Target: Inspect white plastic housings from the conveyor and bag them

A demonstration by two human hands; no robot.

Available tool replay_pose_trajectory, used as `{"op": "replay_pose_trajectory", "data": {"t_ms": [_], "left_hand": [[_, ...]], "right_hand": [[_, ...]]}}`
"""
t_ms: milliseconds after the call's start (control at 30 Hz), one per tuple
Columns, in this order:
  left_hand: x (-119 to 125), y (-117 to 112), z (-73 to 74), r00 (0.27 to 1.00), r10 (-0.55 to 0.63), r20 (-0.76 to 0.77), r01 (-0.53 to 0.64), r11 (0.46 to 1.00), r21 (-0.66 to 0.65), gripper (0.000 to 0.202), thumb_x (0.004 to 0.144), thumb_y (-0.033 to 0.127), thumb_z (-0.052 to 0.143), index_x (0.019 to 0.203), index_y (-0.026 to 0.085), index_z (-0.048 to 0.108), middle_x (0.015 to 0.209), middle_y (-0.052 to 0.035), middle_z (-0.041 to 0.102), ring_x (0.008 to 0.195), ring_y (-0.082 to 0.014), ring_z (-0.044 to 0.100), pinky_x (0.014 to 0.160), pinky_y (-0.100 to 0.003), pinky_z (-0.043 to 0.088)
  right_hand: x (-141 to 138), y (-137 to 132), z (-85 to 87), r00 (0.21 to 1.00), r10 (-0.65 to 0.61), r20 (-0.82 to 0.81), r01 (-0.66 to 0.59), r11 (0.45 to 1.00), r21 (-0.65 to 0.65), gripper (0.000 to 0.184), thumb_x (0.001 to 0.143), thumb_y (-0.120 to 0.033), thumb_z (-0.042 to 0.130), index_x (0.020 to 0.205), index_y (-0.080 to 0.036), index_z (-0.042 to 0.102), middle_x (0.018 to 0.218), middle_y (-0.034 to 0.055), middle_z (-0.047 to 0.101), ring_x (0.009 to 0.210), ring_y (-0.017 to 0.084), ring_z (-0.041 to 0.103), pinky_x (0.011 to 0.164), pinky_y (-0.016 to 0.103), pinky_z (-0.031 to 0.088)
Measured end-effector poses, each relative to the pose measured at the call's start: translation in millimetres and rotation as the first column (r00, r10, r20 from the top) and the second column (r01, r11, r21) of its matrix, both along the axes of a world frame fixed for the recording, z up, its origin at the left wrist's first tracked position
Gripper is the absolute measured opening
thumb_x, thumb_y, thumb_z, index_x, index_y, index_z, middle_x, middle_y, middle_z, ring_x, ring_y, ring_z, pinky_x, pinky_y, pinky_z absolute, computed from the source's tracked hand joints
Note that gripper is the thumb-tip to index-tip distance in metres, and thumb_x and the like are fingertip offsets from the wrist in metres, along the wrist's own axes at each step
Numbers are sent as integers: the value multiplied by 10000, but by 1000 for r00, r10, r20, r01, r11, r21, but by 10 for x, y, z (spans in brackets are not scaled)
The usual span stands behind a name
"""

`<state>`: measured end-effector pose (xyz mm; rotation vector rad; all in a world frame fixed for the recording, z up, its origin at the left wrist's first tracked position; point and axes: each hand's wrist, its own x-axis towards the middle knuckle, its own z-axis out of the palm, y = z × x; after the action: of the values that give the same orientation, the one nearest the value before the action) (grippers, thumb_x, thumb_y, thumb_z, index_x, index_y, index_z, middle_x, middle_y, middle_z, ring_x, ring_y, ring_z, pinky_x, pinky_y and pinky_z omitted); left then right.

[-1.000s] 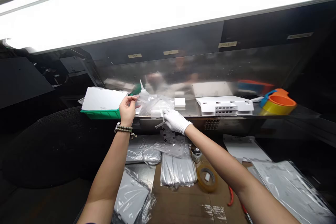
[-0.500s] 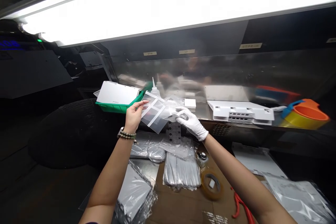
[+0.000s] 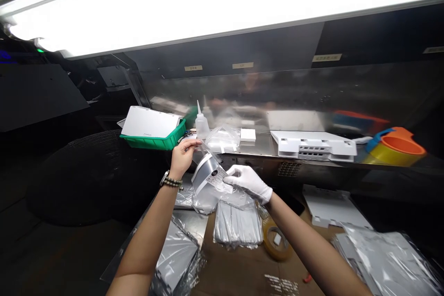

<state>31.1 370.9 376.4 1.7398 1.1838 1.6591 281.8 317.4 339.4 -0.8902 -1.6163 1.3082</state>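
Note:
My left hand (image 3: 185, 153), bare with a watch and bead bracelet, pinches the upper edge of a small clear plastic bag (image 3: 203, 172) with white stripes. The bag hangs tilted and bent between my hands. My right hand (image 3: 248, 182), in a white glove, grips a printed card (image 3: 222, 185) with small text and a dark round mark. Part of the card lies against the bag; whether it is inside or in front I cannot tell. Below them is a stack of wrapped flat bags (image 3: 237, 226).
On the metal shelf are a green bin (image 3: 152, 142), a dropper bottle (image 3: 201, 125), a clear bag pile (image 3: 224, 138), a white box (image 3: 248, 135), a white panel (image 3: 312, 144) and a yellow cup (image 3: 395, 150). A tape roll (image 3: 268, 245) and wrapped panels (image 3: 391, 259) lie below.
Both hands have come lower, away from the shelf. The clear bag has bent and turned, and the printed card now shows its face against it. The view has shifted slightly.

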Motion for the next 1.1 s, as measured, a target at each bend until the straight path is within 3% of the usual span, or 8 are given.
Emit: {"op": "replay_pose_trajectory", "data": {"t_ms": [133, 300, 400, 467, 667, 767, 900, 1100], "left_hand": [[15, -25, 63, 987, -102, -124, 95, 993, -64, 195, 809, 343, 733, 924, 191, 693, 988, -71, 721, 983, -240, 694, 872, -377, 574], [101, -233, 84, 919, -291, -265, 226, 941, -250, 580, 690, 379, 887, 1201, 208, 672, 706, 19, 687, 682, -192, 667, 687, -312, 537], [167, -443, 7, 909, -242, -339, 166, 957, -240, 261, 762, 410, 846, 928, 218, 786, 753, -17, 701, 727, -178, 632, 691, -288, 471], [197, -577, -65, 920, -175, -352, 108, 973, -202, 208, 831, 424, 784, 804, 218, 780, 830, -39, 719, 787, -184, 628, 704, -288, 447], [48, -700, -216, 964, -44, -261, 1, 986, -164, 236, 850, 454, 753, 818, 220, 753, 840, -43, 712, 790, -198, 611, 714, -290, 464], [-130, -666, -254, 984, 6, -180, -42, 980, -196, 275, 838, 480, 756, 836, 206, 726, 833, -40, 704, 755, -188, 621, 678, -277, 477], [-234, -609, -305, 1000, -19, -10, 15, 957, -290, 389, 862, 562, 683, 983, 207, 577, 808, -21, 718, 579, -162, 653, 573, -272, 510], [-10, -416, -233, 984, -81, 159, 127, 944, -303, 654, 833, 475, 692, 1351, 247, 364, 955, -29, 740, 528, -118, 633, 584, -272, 543]], "right_hand": [[158, -73, 19, 1000, -13, -5, 13, 999, -32, 368, 658, -468, 874, 762, -161, 701, 782, 23, 695, 720, 155, 608, 706, 313, 488], [336, -251, 102, 999, 0, -53, -5, 996, -84, 393, 654, -470, 886, 744, -168, 650, 727, -8, 645, 680, 133, 568, 667, 290, 463], [441, -442, 115, 996, 37, -81, -50, 985, -163, 379, 654, -420, 895, 735, -166, 625, 693, -20, 619, 652, 120, 546, 637, 272, 434], [509, -558, 79, 997, 41, -69, -54, 978, -202, 353, 669, -384, 887, 730, -164, 618, 709, -16, 627, 660, 120, 546, 642, 268, 426], [751, -651, -104, 1000, 18, 5, -17, 978, -209, 299, 686, -355, 872, 692, -174, 634, 743, 8, 656, 701, 143, 559, 676, 283, 428], [886, -613, -85, 996, 27, 80, -11, 982, -186, 292, 687, -360, 872, 683, -175, 645, 722, 7, 640, 669, 137, 537, 640, 280, 419], [953, -605, 52, 989, 64, 135, -37, 981, -192, 303, 685, -376, 878, 718, -165, 664, 739, 16, 655, 692, 149, 565, 659, 292, 442], [786, -648, 114, 999, 54, -3, -53, 978, -204, 310, 720, -371, 873, 748, -184, 628, 847, 42, 722, 759, 163, 612, 709, 305, 473]]}}
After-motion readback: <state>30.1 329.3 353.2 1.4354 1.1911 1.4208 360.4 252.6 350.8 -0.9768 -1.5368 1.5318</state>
